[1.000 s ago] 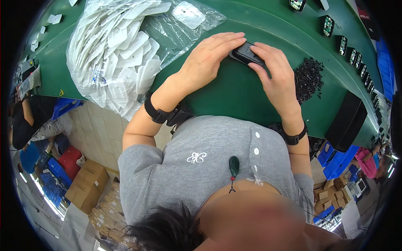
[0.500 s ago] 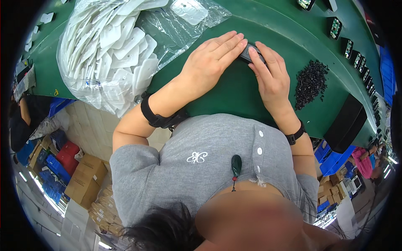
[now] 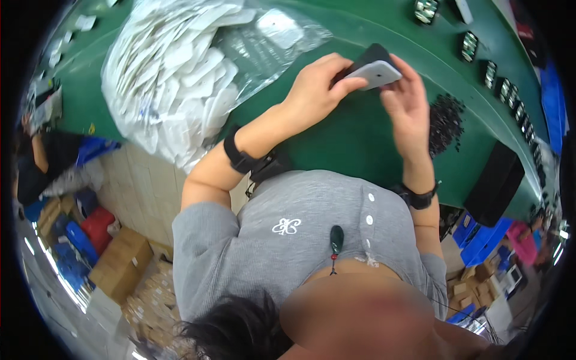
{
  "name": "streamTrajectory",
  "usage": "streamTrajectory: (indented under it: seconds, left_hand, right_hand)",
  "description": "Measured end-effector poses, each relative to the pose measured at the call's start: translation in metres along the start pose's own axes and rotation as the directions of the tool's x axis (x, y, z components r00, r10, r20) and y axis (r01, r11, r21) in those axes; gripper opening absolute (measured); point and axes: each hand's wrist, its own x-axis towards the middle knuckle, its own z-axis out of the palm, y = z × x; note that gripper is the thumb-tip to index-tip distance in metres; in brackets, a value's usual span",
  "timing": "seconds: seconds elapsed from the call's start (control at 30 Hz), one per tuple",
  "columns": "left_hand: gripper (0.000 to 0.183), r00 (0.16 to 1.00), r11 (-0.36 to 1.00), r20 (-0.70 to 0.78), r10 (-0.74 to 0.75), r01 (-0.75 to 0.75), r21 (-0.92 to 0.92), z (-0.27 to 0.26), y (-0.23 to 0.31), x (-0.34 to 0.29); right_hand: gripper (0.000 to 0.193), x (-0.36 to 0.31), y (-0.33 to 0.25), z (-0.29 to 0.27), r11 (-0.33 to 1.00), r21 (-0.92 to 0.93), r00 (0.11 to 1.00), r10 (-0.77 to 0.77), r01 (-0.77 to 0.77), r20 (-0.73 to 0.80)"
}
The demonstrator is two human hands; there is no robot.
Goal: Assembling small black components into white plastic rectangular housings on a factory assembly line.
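A small black case with a white rounded cover plate on its near face is raised above the green table, tilted up. My left hand is closed on its left end, thumb on the white plate and fingers behind. My right hand is at the other end, fingertips at the case's edge and thumb just below the plate's corner. Beside that hand lies a pile of small black parts. Left of my left hand is a clear plastic bag full of white plates.
Black cases with circuit boards line the far right edge of the green table. A long black block lies near the right edge. Blue bins stand below. Another person is at far left, cartons on the floor.
The black case has come up off the table and tilted, so its white plate now shows. My left hand has turned from lying over it to gripping its end; my right hand has shifted right.
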Motion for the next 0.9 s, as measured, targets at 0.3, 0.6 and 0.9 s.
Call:
streamTrajectory:
  seconds: [0.3,0.6,0.9]
  left_hand:
    - [0.019,0.983,0.974,-0.182,-0.013,0.053,0.219,-0.04,-0.01,-0.021]
    - [0.045,0.971,0.424,-0.214,0.107,0.151,0.893,-0.067,-0.046,-0.006]
    - [0.033,0.97,0.634,-0.218,0.109,0.101,0.767,-0.065,-0.039,0.021]
  right_hand:
    - [0.032,0.035,-0.038,-0.08,0.925,-0.311,0.911,-0.308,0.22,-0.273]
    - [0.018,0.181,-0.08,-0.307,0.494,-0.869,0.88,-0.405,-0.016,-0.247]
    - [0.025,0.21,-0.07,-0.381,0.42,-0.869,0.95,-0.052,-0.26,-0.309]
